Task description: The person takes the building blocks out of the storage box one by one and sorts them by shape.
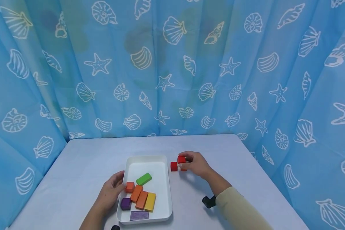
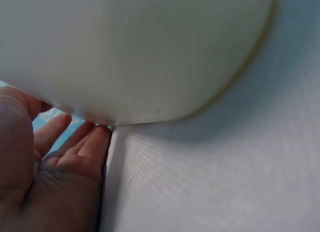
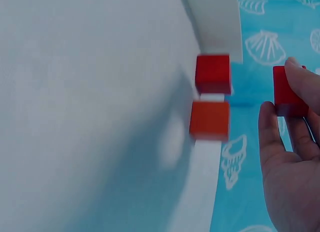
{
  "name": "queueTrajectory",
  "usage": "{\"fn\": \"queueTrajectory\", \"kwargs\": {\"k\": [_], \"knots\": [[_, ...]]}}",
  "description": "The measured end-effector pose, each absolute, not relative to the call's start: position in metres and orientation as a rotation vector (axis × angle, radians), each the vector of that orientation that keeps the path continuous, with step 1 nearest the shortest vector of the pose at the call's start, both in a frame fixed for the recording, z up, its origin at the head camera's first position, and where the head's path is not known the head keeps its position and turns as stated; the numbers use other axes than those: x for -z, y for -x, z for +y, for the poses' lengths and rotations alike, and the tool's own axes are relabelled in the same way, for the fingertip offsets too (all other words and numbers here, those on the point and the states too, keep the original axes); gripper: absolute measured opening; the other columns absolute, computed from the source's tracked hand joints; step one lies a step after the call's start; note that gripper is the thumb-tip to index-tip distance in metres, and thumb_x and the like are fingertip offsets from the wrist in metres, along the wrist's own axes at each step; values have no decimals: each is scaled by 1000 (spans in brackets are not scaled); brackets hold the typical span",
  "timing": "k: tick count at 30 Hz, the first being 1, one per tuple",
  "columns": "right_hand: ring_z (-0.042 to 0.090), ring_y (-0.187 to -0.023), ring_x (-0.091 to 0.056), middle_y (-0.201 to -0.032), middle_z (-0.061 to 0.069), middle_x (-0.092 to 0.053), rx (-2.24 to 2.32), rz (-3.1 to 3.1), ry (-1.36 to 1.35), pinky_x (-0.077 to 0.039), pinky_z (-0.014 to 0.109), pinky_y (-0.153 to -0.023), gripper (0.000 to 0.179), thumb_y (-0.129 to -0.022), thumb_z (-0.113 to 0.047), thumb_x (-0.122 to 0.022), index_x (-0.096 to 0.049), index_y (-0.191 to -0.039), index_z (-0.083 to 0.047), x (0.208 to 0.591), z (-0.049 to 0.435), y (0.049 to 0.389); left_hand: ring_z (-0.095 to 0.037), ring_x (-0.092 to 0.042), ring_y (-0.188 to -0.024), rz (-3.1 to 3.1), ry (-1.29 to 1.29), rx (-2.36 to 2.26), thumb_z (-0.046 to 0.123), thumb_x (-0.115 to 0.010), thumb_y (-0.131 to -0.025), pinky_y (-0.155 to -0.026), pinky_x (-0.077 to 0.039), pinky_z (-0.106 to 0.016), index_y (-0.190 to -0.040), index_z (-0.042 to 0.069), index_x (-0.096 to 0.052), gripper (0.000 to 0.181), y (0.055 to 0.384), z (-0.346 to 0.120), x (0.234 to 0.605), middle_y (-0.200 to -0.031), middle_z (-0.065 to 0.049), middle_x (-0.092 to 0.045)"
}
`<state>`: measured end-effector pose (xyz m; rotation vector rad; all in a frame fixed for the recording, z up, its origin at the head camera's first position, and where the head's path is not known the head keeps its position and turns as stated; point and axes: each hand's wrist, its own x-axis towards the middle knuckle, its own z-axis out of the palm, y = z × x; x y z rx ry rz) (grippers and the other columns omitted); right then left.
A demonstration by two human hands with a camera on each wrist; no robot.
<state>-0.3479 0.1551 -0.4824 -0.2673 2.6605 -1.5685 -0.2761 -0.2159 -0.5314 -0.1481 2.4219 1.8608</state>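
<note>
My right hand [image 1: 200, 165] pinches a red block [image 3: 286, 92] between thumb and fingers, raised over the table just right of the tray. Below and beside it on the table stand a red cube [image 1: 173, 166] and an orange cube [image 3: 210, 120], close together; my fingers partly hide the orange one in the head view. At the left side of the white tray [image 1: 158, 159], my left hand [image 1: 109, 191] holds the rim, thumb at the edge and fingers along the outer wall. An orange-red cube [image 1: 129, 187] lies inside the tray near that thumb.
Also in the tray are a green block [image 1: 144, 179], two orange blocks [image 1: 141, 200], a yellow block [image 1: 150, 202], a dark purple cube [image 1: 126, 204] and a light purple block [image 1: 139, 215]. A blue shell-print curtain [image 1: 172, 80] hangs behind the white table [image 1: 97, 153].
</note>
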Motion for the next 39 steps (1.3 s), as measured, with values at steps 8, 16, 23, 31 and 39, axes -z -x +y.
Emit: {"fn": "queueTrajectory", "kwargs": {"k": [8, 16, 23, 31, 39], "knots": [[29, -118, -62, -127, 3, -69, 1538, 2737, 137, -63, 40, -89, 50, -90, -10, -86, -72, -137, -18, 496, 181, 353, -45, -35, -153, 2431, 117, -1866, 11, -63, -101, -121, -33, -57, -162, 3, -38, 67, 273, -218, 530, -166, -25, -37], [30, -119, -60, -127, 5, -67, 1418, 2781, 46, -61, 43, -93, 46, -93, -10, -83, -71, -137, -14, 513, 198, 355, -45, -37, -152, 2438, 131, -1846, 12, -64, -100, -119, -36, -58, -162, 3, -38, 67, 274, -218, 533, -165, -25, -38], [31, -120, -58, -127, 5, -66, 1348, 2814, 58, -61, 43, -93, 45, -94, -9, -82, -70, -137, -16, 514, 204, 358, -45, -36, -152, 2429, 133, -1846, 12, -63, -100, -119, -35, -57, -162, 4, -38, 67, 274, -217, 530, -166, -25, -38], [30, -118, -58, -127, 5, -66, 1231, 2838, 98, -60, 45, -95, 44, -95, -9, -81, -70, -137, -16, 516, 206, 359, -44, -35, -153, 2422, 93, -1852, 12, -63, -101, -121, -34, -56, -162, 2, -37, 67, 273, -215, 530, -166, -25, -36], [29, -120, -58, -131, 5, -66, 1189, 2854, 135, -59, 46, -97, 46, -96, -9, -80, -69, -140, -14, 521, 206, 358, -45, -35, -153, 2426, 98, -1837, 11, -62, -101, -121, -34, -56, -162, 2, -36, 67, 272, -216, 530, -166, -26, -36]]}}
